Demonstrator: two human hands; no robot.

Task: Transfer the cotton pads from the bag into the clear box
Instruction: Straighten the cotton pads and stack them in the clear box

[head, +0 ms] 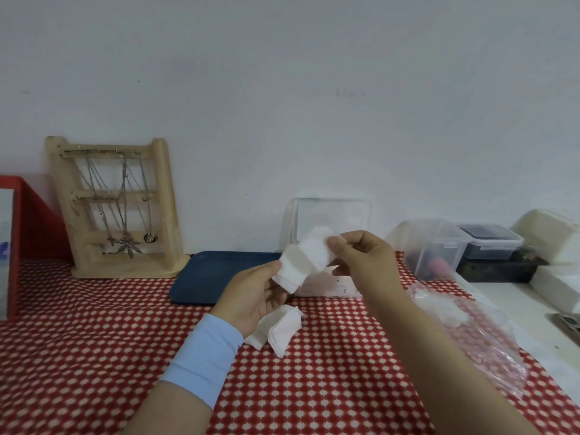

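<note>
I see the left hand (251,298) and right hand (361,255) pinching opposite ends of a soft white stack of square cotton pads (306,262).

Light-blue sleeve (204,356) — snug, smooth, plain — ends at wrist of left hand (251,296).

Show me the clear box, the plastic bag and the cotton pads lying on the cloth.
clear box (340,216): head view, on its raised lid.
plastic bag (477,337): head view, on its crumpled middle.
cotton pads on the cloth (279,329): head view, on the top pad.
</note>
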